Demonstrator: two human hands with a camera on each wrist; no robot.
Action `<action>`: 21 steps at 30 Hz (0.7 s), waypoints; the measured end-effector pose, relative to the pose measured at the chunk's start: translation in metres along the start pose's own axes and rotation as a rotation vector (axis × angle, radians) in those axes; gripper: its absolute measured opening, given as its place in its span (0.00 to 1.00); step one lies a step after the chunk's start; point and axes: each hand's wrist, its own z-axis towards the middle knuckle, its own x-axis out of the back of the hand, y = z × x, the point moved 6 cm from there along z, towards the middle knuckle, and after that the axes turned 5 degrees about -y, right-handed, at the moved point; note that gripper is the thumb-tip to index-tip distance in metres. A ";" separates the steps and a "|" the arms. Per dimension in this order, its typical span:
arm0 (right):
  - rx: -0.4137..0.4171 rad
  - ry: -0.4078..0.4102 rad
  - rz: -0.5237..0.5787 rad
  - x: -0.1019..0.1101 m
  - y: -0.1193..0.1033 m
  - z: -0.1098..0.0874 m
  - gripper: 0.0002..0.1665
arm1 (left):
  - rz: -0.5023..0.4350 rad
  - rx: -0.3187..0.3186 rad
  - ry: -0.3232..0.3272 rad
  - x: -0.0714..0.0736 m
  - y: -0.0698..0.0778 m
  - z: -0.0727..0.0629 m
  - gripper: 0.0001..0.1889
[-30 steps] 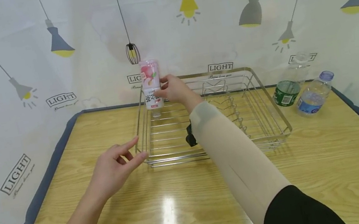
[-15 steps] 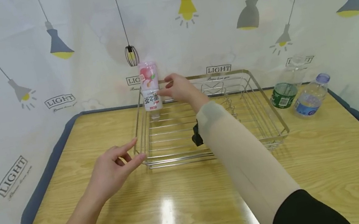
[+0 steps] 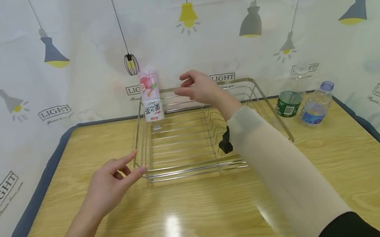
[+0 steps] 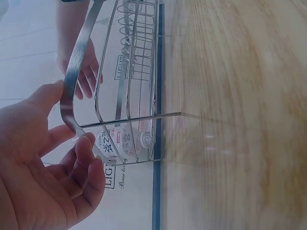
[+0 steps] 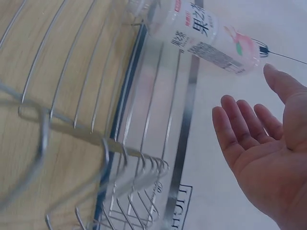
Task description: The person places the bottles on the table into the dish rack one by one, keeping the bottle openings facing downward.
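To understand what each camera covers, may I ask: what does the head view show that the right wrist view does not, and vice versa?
Head view only: the left hand, the green-labelled bottle and the blue-labelled bottle.
Right wrist view only: a grey printed block on the pink bottle.
Both: that bottle, neck down, the metal rack and the right hand.

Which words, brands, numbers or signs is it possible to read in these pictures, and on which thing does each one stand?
"LIGHT": on the backdrop, several times; the script beneath is too blurred.
"果之茶": on the upside-down pink bottle; smaller print unreadable.
Green-labelled bottle, blue-labelled bottle: lettering too small to read; the green label shows a barcode.
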 end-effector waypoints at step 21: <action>0.193 -0.019 -0.058 0.050 0.000 -0.099 0.26 | 0.022 -0.002 -0.008 0.000 0.002 0.000 0.33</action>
